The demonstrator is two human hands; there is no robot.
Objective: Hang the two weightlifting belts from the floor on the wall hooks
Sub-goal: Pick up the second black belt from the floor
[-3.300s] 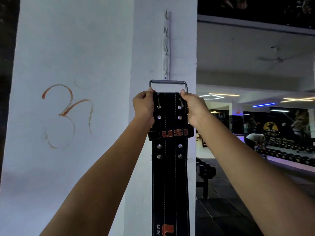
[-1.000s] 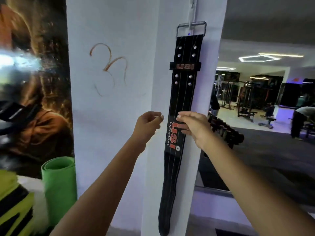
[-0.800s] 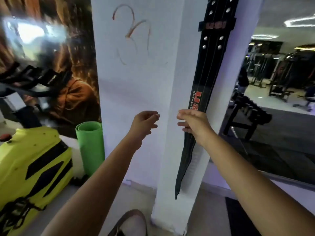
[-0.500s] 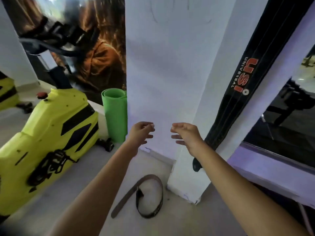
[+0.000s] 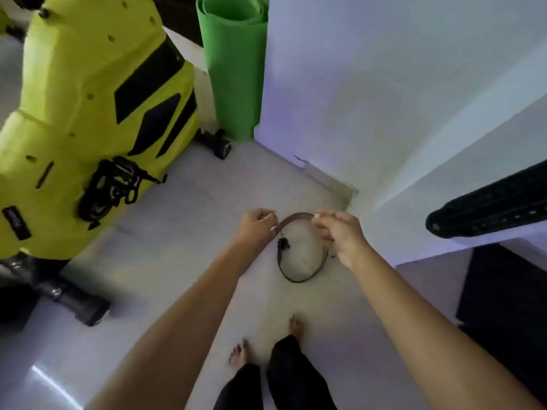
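Note:
A brown belt (image 5: 299, 280) lies coiled in a loop on the pale floor at the foot of the white pillar (image 5: 384, 99), its buckle inside the loop. My left hand (image 5: 257, 224) and my right hand (image 5: 340, 235) hover over the loop's far edge, fingers loosely curled, holding nothing. They overlap the belt in the picture, but touch cannot be told. The tail of the black belt (image 5: 485, 211) hangs against the pillar at the right. Its buckle and the wall hooks are out of view.
A yellow exercise bike (image 5: 88, 113) stands at the left, its black base reaching toward me. A rolled green mat (image 5: 233, 69) leans upright beside the pillar. A dark floor mat (image 5: 503, 306) lies at the right. My bare feet (image 5: 293, 324) are just short of the belt.
The black belt went onto the hook and both hands let go of it. The view has tipped down to the floor, and both hands have dropped over the brown belt.

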